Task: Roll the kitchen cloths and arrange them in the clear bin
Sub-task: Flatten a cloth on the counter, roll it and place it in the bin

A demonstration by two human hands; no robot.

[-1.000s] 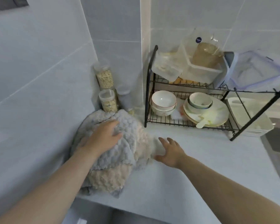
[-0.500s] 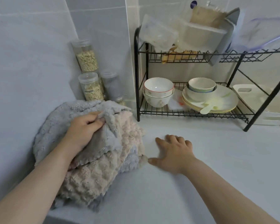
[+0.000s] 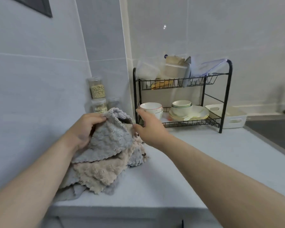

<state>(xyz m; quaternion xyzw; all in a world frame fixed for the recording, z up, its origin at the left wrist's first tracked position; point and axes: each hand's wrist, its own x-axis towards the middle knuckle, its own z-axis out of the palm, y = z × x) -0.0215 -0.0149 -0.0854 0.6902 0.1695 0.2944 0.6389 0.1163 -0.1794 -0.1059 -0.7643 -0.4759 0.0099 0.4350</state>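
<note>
Left hand (image 3: 87,127) grips a grey fluffy microfibre cloth (image 3: 110,139) by its top corner, raised off the heap. A beige fluffy cloth (image 3: 99,171) lies under it, with more grey cloth at the bottom, all on the pale countertop (image 3: 187,162) by the left wall. Right hand (image 3: 148,129) has its fingers straight and its thumb at the grey cloth's right edge; contact unclear. Behind: clear lidded jars of oats (image 3: 97,89) in the corner. Black wire two-tier rack (image 3: 227,96): clear plastic containers (image 3: 148,71) on top, white red-rimmed bowl (image 3: 150,106) and stacked pale plates (image 3: 187,112) below. White plastic handled basket (image 3: 234,117) just right of the rack.
</note>
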